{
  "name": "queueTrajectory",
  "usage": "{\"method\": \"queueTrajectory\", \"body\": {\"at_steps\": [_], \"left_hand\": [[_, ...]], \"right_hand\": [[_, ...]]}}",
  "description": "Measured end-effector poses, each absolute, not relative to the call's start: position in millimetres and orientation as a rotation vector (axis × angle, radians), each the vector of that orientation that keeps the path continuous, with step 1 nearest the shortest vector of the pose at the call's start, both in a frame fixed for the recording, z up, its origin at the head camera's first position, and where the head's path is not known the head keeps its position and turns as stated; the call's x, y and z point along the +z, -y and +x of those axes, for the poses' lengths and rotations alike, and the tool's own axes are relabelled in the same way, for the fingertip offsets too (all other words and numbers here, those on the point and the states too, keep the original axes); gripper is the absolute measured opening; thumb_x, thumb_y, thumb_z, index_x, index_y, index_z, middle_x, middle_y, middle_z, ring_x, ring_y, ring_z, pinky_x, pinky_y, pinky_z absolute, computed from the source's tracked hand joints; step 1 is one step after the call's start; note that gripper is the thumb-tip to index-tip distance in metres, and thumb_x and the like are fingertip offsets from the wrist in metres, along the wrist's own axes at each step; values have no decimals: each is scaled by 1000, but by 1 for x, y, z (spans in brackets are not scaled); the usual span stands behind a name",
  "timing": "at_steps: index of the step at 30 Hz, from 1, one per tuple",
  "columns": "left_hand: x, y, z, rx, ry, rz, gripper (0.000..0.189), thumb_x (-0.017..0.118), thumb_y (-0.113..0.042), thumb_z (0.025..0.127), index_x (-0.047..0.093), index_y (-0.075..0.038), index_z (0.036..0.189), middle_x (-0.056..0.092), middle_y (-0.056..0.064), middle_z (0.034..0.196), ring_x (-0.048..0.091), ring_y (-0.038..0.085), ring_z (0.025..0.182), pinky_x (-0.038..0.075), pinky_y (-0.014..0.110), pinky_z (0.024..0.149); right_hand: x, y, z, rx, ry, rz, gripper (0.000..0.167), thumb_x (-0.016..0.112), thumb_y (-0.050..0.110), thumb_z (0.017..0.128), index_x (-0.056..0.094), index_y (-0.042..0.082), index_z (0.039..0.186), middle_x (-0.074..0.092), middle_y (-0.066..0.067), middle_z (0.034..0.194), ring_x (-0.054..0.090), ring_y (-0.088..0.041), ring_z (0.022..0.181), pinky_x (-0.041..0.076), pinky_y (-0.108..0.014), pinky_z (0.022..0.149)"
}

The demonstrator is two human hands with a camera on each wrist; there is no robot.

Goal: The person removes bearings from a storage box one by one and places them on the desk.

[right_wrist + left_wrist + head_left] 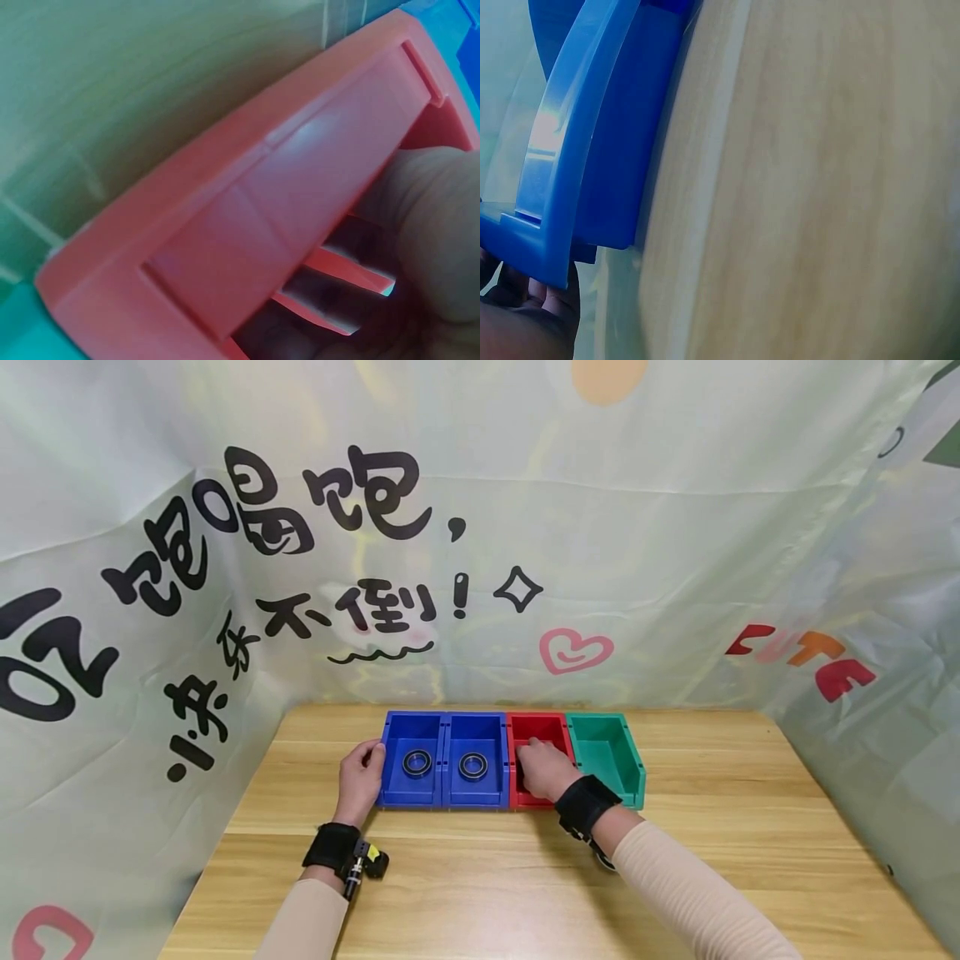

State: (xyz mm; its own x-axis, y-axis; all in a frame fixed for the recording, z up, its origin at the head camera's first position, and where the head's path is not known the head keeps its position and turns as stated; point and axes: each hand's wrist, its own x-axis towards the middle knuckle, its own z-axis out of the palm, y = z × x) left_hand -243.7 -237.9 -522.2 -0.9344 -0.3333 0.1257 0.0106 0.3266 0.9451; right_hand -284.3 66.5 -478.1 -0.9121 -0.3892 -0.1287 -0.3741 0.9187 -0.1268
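Nearest, a ring [606,863] is half hidden under R forearm [675,881]. Red bin [536,727] is entered by R hand [547,772], fingers apart, aimed down; tips hidden, so any pinch can't be told. Just L, 1 bearing [462,767] is laid in 2nd blue bin [476,727], another bearing [406,765] in L blue bin [412,727], edge gripped by L hand [358,783]. Green bin [636,777] is set R.
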Motion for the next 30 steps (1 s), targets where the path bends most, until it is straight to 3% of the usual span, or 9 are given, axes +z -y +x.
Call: {"method": "queueTrajectory", "body": {"at_steps": [11, 30], "left_hand": [[-524, 238, -244, -1624, 2290, 291, 35, 51, -30, 100, 65, -3, 118, 62, 13, 101, 52, 24, 86, 42, 32, 76], [-523, 239, -244, -1643, 2299, 304, 37, 50, -32, 100, 64, -4, 120, 62, 13, 103, 52, 25, 88, 43, 34, 78]], "right_hand": [[-481, -66, -286, -152, -2929, -582, 28, 73, 10, 83, 64, 5, 109, 60, -13, 100, 56, -26, 91, 49, -45, 88], [-479, -68, -286, -196, -2941, -579, 26, 74, 12, 82, 65, 7, 106, 59, -11, 93, 55, -24, 83, 52, -41, 81]]}}
